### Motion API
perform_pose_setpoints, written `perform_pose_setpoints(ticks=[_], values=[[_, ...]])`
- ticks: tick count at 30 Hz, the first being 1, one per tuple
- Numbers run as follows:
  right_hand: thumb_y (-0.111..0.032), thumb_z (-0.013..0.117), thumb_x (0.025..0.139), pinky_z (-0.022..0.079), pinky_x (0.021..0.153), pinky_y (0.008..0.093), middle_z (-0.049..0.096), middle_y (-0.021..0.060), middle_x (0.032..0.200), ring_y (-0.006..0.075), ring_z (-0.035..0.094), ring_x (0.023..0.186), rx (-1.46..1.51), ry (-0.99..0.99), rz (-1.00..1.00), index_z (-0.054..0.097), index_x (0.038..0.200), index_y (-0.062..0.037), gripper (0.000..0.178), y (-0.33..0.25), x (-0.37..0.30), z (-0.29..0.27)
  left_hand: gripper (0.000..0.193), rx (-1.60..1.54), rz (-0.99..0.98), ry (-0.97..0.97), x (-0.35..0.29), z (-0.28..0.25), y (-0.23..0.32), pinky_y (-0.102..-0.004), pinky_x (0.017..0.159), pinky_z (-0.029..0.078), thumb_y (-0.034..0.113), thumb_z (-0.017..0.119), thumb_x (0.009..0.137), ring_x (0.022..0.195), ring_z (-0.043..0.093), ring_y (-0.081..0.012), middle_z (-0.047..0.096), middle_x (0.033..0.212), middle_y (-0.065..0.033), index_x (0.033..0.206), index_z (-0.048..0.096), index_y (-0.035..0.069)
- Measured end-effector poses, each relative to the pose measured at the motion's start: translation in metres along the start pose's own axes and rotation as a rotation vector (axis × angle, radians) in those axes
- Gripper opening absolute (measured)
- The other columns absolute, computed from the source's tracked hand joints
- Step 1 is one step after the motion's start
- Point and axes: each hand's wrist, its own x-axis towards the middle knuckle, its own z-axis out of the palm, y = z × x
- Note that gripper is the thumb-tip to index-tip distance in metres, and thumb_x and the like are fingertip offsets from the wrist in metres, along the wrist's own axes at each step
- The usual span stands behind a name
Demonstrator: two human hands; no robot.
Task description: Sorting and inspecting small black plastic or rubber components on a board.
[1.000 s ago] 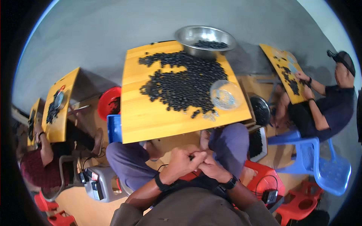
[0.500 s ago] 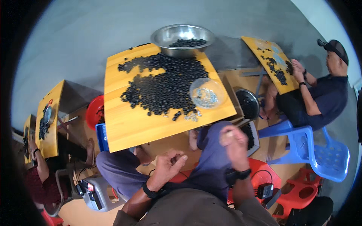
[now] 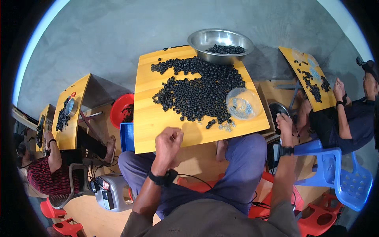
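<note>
A: Spotted L hand [image 3: 168,143] nearest the black rings [image 3: 201,93], yeah?
B: Yep. Saw em on the table [image 3: 147,118], ahead/R of loosely curled L fingers, no clear long axis. Found R hand [image 3: 285,124] by the round bowl [image 3: 278,106], fingers bunched. Couldn't tell abt any hold, either hand.

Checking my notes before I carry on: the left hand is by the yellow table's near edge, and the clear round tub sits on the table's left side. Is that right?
Not quite: the clear round tub sits on the right side of the yellow table, as the head view shows. The left hand is by the table's near edge, as you say.
</note>
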Motion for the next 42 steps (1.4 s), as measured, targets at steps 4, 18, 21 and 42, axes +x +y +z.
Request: perform_pose_setpoints(ticks=[4,18,21,42], values=[[-0.017,0.061,0.102,0.038,0.055,0.0208,0.057,-0.0026,0.077,0.0052,0.047,0.062,0.300,-0.069,-0.201,0.063,0.127,0.0028,0.032,-0.020,-0.081,0.022,0.026,0.291,0.192,0.101,0.037,0.005,-0.018,-0.0375,0.062,0.052,0.013,0.079,0.080,0.067,0.064,-0.0278,0.065,0.080,-0.0133,0.102,0.073,0.000],[-0.020,0.061,0.104,0.041,0.062,0.0188,0.062,-0.0038,0.089,0.0026,0.049,0.069,0.317,-0.801,-0.052,0.068,0.120,-0.0022,0.025,-0.029,-0.244,0.159,0.017,0.033,0.181,0.014,0.001,0.010,0.011,-0.0347,0.060,0.051,0.009,0.078,0.080,0.062,0.062,-0.0233,0.065,0.080,-0.0106,0.095,0.074,0.002],[-0.021,0.061,0.104,0.042,0.065,0.0190,0.062,-0.0049,0.089,0.0025,0.051,0.072,0.350,-0.748,-0.058,0.068,0.119,-0.0022,0.026,-0.034,-0.253,0.184,0.019,0.105,0.298,-0.062,-0.033,0.006,0.032,-0.0328,0.057,0.051,0.008,0.079,0.079,0.061,0.063,-0.0201,0.066,0.081,-0.0105,0.096,0.073,0.002],[-0.021,0.060,0.102,0.045,0.068,0.0229,0.063,0.0014,0.088,0.0084,0.054,0.074,0.496,-1.052,0.166,0.068,0.107,0.0001,0.023,-0.019,-0.208,0.153,0.016,-0.128,0.322,-0.329,-0.033,0.010,0.031,-0.0311,0.061,0.052,0.008,0.077,0.086,0.067,0.065,-0.0174,0.066,0.083,-0.0084,0.099,0.071,-0.001]])
